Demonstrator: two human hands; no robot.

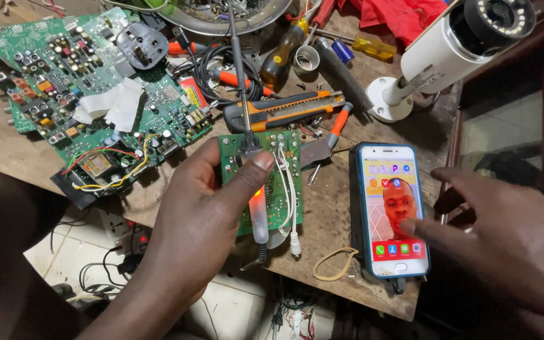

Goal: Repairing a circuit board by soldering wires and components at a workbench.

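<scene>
left hand [199, 214] grasping small green circuit board [271, 182] and soldering iron [247, 135] at bench [341, 252] front edge | right hand [511, 242] unclenched, forefinger touching smartphone [391, 211] screen

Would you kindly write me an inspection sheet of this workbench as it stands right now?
Surface: worn wooden table, crowded.
Job's things: small green circuit board and a soldering iron with a glowing handle in the left hand; smartphone, screen lit, under the right hand forefinger.
Clutter: large green circuit board, orange utility knife, screwdrivers, white security camera, rubber band, red cloth.
Grippers: left hand closed on board and iron; right hand open, pointing.
Cables: white wires off the small board; black cable coiled.
Surroundings: power strip on tiled floor.
</scene>
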